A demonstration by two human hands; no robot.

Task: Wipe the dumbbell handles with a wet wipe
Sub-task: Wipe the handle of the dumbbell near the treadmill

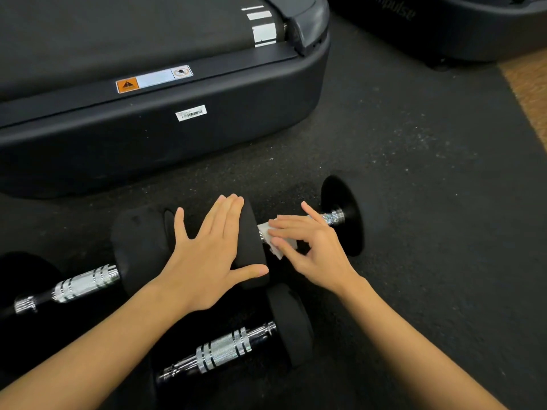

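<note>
The far right dumbbell (340, 216) lies on the mat (429, 173); the right hand (310, 247) pinches a wipe (273, 238) around its handle (328, 218), while the left hand (207, 255) rests flat, fingers straight, on its left weight (251, 229), treadmill (148, 113) beyond

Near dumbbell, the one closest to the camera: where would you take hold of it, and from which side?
Take the near dumbbell by its knurled chrome handle, from above. The bar lies flat on the mat, bare between the black weights, nothing covering it; the weights look too broad to close fingers round.
</note>
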